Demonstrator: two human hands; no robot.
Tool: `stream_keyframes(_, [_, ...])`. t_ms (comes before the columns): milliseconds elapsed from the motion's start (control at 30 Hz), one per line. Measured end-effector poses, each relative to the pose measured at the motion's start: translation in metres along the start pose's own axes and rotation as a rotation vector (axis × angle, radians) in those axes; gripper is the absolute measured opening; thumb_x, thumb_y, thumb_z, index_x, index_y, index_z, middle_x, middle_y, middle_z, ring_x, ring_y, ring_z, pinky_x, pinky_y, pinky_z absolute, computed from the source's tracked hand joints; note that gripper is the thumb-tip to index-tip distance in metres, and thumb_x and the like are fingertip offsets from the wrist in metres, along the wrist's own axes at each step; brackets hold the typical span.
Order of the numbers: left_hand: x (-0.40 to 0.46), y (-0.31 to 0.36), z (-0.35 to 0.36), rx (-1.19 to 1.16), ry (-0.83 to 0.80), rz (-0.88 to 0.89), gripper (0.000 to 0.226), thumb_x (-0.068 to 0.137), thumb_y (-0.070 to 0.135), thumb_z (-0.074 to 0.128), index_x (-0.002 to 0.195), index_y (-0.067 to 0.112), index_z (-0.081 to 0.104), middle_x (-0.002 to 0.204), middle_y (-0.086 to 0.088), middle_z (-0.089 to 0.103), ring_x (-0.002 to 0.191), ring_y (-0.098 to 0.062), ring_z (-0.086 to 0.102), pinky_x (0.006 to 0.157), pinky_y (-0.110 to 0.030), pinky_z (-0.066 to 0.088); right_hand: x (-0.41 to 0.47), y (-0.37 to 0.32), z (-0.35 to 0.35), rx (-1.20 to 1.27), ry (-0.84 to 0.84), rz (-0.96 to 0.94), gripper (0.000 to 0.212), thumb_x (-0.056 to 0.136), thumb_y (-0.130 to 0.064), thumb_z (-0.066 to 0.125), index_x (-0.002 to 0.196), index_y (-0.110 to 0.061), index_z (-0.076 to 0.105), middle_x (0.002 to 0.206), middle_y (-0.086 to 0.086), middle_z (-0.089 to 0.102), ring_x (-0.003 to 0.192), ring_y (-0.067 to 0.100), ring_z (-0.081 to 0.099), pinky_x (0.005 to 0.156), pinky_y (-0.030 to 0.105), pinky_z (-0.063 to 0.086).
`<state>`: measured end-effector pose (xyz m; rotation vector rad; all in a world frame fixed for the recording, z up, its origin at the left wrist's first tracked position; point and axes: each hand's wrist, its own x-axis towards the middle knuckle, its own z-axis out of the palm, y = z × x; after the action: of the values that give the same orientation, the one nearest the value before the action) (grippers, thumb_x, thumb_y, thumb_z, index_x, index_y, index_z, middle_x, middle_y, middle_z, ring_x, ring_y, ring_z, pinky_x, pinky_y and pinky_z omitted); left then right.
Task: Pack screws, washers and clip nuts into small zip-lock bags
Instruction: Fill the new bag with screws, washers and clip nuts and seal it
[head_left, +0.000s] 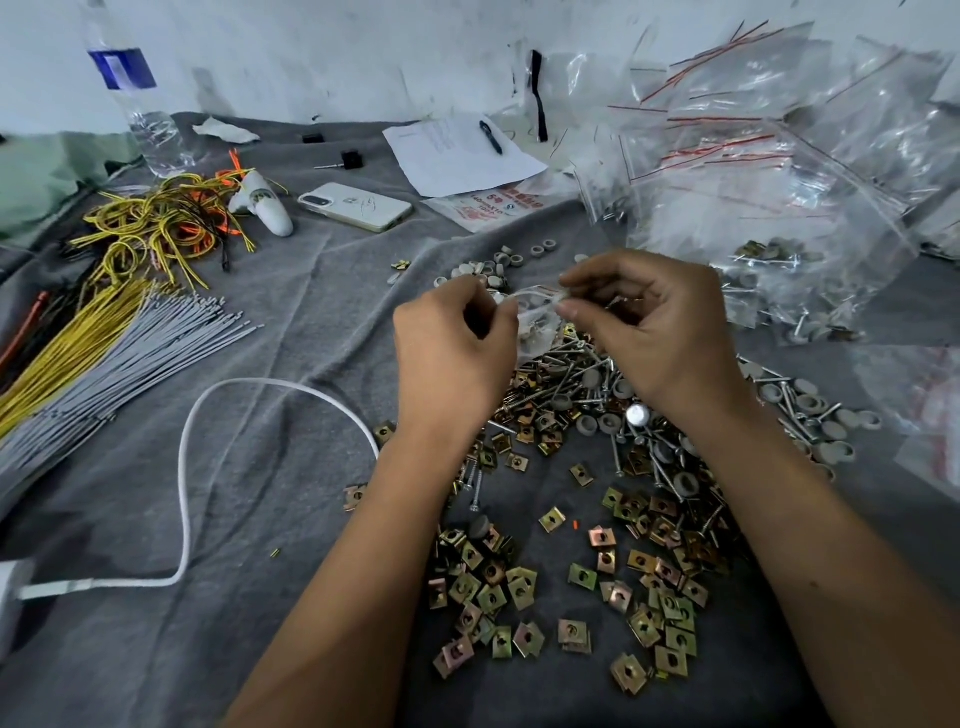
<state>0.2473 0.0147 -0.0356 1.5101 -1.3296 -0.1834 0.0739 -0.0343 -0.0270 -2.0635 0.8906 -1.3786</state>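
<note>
A small clear zip-lock bag (535, 317) hangs between my two hands above the hardware pile, with a few parts inside it. My left hand (452, 353) pinches its left top edge. My right hand (649, 322) pinches the right top edge between thumb and fingers. Below lie screws (576, 374) mixed with grey washers (597, 421). Brass-coloured clip nuts (524, 582) are spread across the grey cloth nearer to me. More grey washers (498, 265) sit beyond my hands.
A heap of zip-lock bags (779, 171), some filled, rises at the right. Yellow and grey cable ties (104, 343) lie left, a white cable (197, 467) loops beside them. A phone (356, 206), paper with pen (457, 150) and a water bottle (140, 104) stand at the back.
</note>
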Motion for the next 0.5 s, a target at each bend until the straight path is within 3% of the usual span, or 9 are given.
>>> stream_keyframes(133, [0.000, 0.000, 0.000, -0.080, -0.021, -0.029, 0.030, 0.095, 0.023, 0.070, 0.070, 0.010, 0.059, 0.061, -0.008, 0.064, 0.059, -0.030, 0.069, 0.055, -0.048, 0.055, -0.001, -0.003, 0.003, -0.115, 0.009, -0.073, 0.013, 0.083, -0.016, 0.085, 0.092, -0.015, 0.076, 0.085, -0.010, 0.073, 0.076, 0.007, 0.072, 0.068, 0.030, 0.062])
stream_keyframes(300, [0.001, -0.001, 0.000, -0.080, -0.020, -0.033, 0.030, 0.095, 0.024, 0.069, 0.070, 0.010, 0.060, 0.060, -0.008, 0.064, 0.058, -0.031, 0.068, 0.055, -0.049, 0.055, 0.000, -0.002, 0.003, -0.208, -0.017, -0.083, 0.014, 0.084, -0.017, 0.084, 0.097, -0.015, 0.080, 0.091, -0.007, 0.075, 0.079, 0.008, 0.071, 0.070, 0.037, 0.062])
stream_keyframes(400, [0.001, -0.002, 0.000, -0.063, -0.009, -0.044, 0.030, 0.095, 0.023, 0.069, 0.069, 0.011, 0.061, 0.059, -0.007, 0.064, 0.057, -0.029, 0.068, 0.055, -0.048, 0.055, 0.001, 0.000, -0.003, -0.162, 0.019, -0.055, 0.011, 0.086, -0.016, 0.082, 0.096, -0.013, 0.079, 0.088, -0.006, 0.075, 0.079, 0.007, 0.071, 0.069, 0.032, 0.062])
stream_keyframes(500, [0.001, -0.003, 0.000, -0.056, 0.008, -0.048, 0.032, 0.095, 0.021, 0.069, 0.067, 0.008, 0.059, 0.058, -0.008, 0.062, 0.057, -0.028, 0.067, 0.056, -0.047, 0.054, 0.003, 0.007, -0.017, -0.160, -0.067, -0.031, 0.010, 0.087, -0.025, 0.081, 0.093, -0.017, 0.077, 0.084, -0.014, 0.071, 0.077, 0.004, 0.069, 0.066, 0.023, 0.057])
